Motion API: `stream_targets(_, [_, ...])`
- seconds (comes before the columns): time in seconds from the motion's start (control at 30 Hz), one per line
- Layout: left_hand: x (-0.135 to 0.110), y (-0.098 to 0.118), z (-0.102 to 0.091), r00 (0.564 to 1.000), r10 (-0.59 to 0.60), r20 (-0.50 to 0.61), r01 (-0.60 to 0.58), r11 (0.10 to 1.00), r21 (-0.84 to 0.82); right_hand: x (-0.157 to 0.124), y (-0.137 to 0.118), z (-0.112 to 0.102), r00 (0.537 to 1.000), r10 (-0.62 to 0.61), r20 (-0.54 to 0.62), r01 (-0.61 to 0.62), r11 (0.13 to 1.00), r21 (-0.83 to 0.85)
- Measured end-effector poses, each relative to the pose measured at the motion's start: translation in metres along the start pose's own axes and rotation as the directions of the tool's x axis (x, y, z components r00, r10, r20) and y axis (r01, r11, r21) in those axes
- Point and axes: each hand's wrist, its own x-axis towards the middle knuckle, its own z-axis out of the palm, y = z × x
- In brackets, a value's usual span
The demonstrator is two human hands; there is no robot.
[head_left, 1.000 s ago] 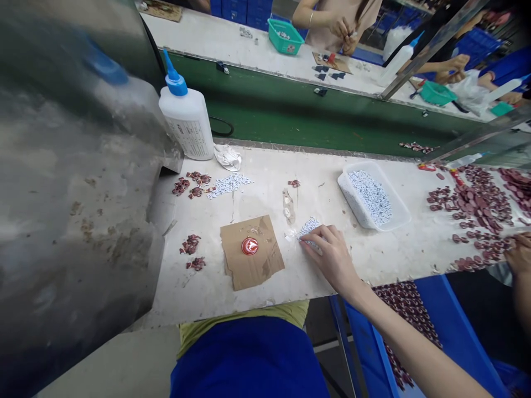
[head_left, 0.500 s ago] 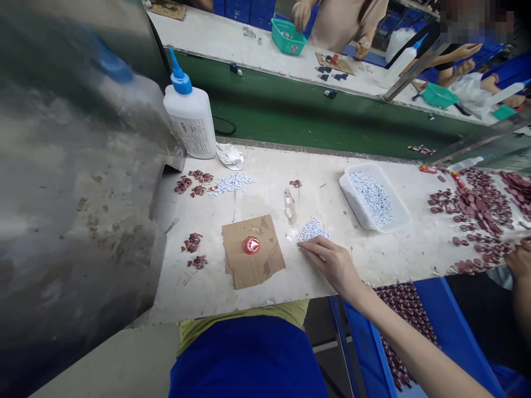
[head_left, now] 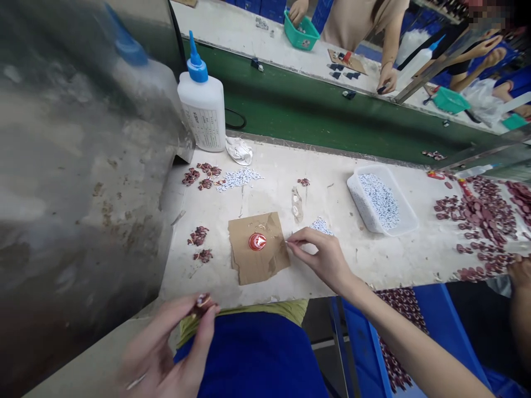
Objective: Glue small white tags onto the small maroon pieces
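Nearest the camera, the left hand [head_left: 166, 348] had come into view since the earlier frame, low at the table's [head_left: 398, 260] front edge, its fingertips pressed together on a small dark red piece [head_left: 202, 303]. Farther in, the right hand [head_left: 323, 257] had left the little pile of white printed bits [head_left: 320, 225] and moved leftward to the edge of the cardboard scrap [head_left: 257, 249]; thumb and forefinger were pinched tight, on something too small to tell. A red glue cap [head_left: 257, 241] sat on the cardboard. Beyond stood a white tray [head_left: 381, 202] and a glue bottle [head_left: 203, 105].
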Motion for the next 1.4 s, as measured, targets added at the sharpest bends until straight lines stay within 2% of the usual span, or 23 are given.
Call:
stream_targets(0.07, [0.009,-0.003,0.008,0.984,0.135,0.113,-0.137,0.991,0.012,0.009,-0.010,0.008,1.000,-0.007,-0.001,0.007,0.999,0.032])
stream_targets(0.13, [0.017,-0.006,0.014,0.959,0.218,0.180,-0.226,0.974,0.027,0.015,-0.017,0.013,1.000,-0.020,0.006,0.019,0.998,0.064])
stream_targets(0.3, [0.025,-0.013,0.020,0.929,0.327,0.174,-0.345,0.935,0.086,0.021,-0.023,0.019,0.999,-0.045,0.027,0.040,0.989,0.143])
stream_targets(0.6, [0.025,-0.021,0.023,0.944,0.313,0.108,-0.322,0.943,0.082,0.024,-0.022,0.025,0.997,-0.065,0.044,0.058,0.989,0.135])
stream_targets(0.87, [0.028,-0.015,0.028,0.959,0.263,0.103,-0.270,0.961,0.056,0.022,-0.022,0.025,0.998,-0.053,0.022,0.049,0.986,0.162])
stream_targets(1.03, [0.027,-0.004,0.033,0.964,0.251,0.092,-0.249,0.968,-0.027,0.013,-0.045,0.017,0.999,0.005,-0.050,0.013,0.937,0.348])
stream_targets(1.17, [0.027,0.006,0.034,0.974,0.204,0.094,-0.195,0.976,-0.097,0.003,-0.073,0.011,1.000,-0.004,-0.020,0.013,0.875,0.483])
stream_targets(1.27, [0.027,0.009,0.035,0.976,0.175,0.129,-0.156,0.977,-0.144,-0.001,-0.085,0.010,0.999,-0.038,0.013,0.026,0.849,0.528])
stream_targets(1.4, [0.026,0.008,0.037,0.976,0.141,0.163,-0.110,0.977,-0.184,-0.001,-0.087,0.010,0.998,-0.062,0.026,0.039,0.854,0.519])
